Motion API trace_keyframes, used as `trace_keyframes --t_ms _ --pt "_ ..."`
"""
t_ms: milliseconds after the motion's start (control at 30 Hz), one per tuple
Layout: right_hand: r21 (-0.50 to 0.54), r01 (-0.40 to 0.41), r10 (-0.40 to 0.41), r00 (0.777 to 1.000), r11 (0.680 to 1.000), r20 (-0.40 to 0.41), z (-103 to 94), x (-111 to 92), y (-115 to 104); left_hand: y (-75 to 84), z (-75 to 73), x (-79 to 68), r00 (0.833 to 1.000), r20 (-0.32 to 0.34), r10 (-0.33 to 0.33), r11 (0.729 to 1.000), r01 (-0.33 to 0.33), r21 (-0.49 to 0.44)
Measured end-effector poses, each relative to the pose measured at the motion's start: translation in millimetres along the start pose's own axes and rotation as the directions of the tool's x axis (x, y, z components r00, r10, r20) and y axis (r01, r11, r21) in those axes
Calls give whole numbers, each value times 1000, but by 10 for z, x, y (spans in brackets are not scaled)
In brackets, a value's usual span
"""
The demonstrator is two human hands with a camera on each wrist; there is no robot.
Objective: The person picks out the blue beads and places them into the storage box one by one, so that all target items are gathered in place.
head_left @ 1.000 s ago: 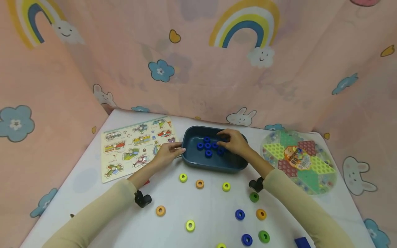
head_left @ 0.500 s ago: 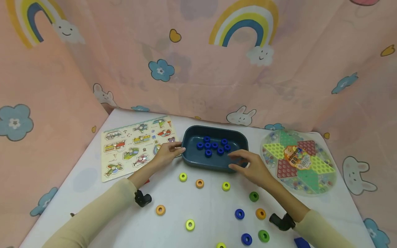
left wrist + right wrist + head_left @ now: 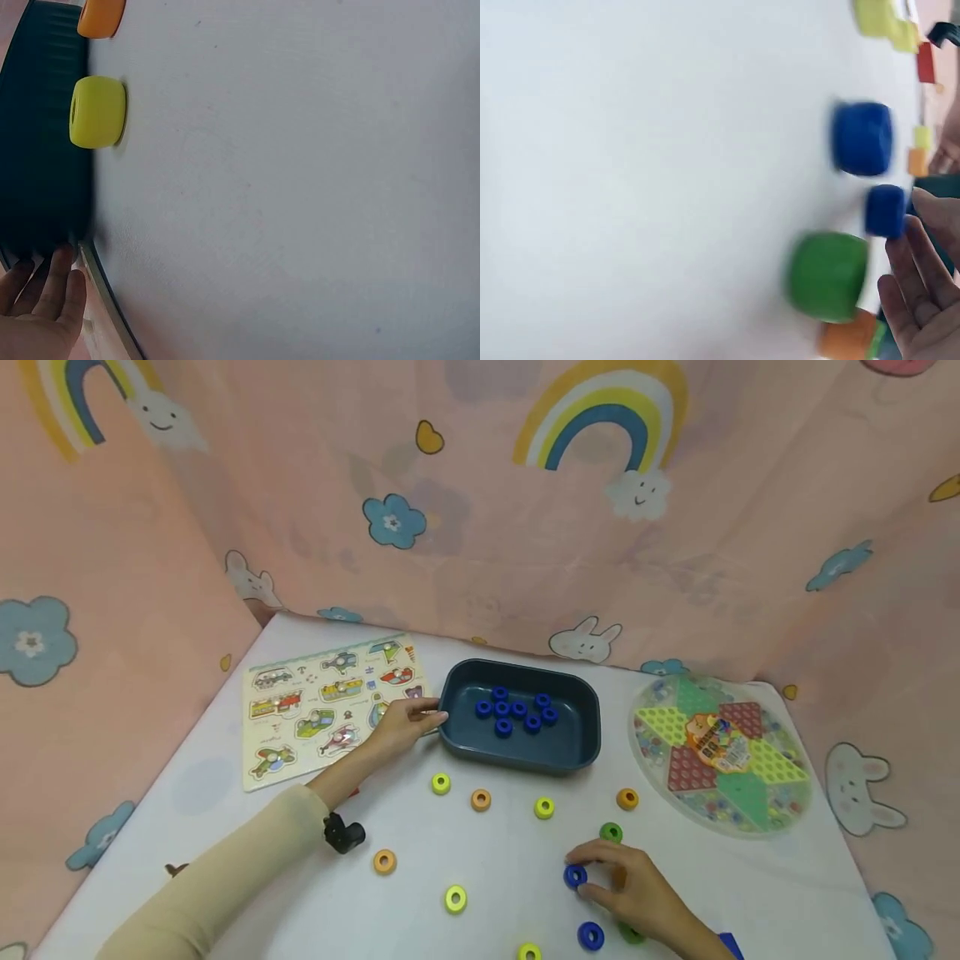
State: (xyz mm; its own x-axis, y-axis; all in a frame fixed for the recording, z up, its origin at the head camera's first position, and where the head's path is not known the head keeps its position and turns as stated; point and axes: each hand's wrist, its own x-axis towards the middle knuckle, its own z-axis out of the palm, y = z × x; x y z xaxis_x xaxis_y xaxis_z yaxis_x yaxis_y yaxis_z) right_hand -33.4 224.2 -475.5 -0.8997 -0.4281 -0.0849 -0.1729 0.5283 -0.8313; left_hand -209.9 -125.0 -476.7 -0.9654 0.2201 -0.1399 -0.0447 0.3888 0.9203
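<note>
In the head view, my left hand (image 3: 402, 727) touches the left end of a dark blue tray (image 3: 517, 758) with thumb and fingertips. The left wrist view shows those fingers (image 3: 56, 289) fairly straight against the tray's wall. Inside the tray lies a cluster of several small blue ring beads (image 3: 518, 709). At the front right, my right hand (image 3: 637, 889) pinches a blue ring bead (image 3: 575, 877) at the table between thumb and fingertips. A second blue bead (image 3: 591, 936) lies just in front. One green bead (image 3: 611, 832) sits behind the hand; another (image 3: 829, 277) is partly covered.
Yellow beads (image 3: 456, 899) and orange beads (image 3: 385, 862) are scattered over the white table. A vehicle puzzle board (image 3: 300, 752) lies at the back left, a round game board (image 3: 720, 756) at the right. A blue piece (image 3: 731, 944) shows by the right forearm.
My right hand has left the tray, where its blue bead now lies with the others, and come down to a blue bead on the table. My left hand has stayed at the tray.
</note>
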Motion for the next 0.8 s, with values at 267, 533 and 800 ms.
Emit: trace_keyframes --t_ms 267,533,800 --pt "-41 14 -15 1000 999 -12 178 -85 131 -13 -15 26 1000 0 -7 1000 7 7" --pt "-36 -5 5 1000 999 2 86 -65 76 -1 -22 -2 1000 -4 0 1000 0 5" --pt "-83 96 -106 986 992 -126 -248 325 -172 5 -17 -1 1000 1 -8 1000 8 -4"
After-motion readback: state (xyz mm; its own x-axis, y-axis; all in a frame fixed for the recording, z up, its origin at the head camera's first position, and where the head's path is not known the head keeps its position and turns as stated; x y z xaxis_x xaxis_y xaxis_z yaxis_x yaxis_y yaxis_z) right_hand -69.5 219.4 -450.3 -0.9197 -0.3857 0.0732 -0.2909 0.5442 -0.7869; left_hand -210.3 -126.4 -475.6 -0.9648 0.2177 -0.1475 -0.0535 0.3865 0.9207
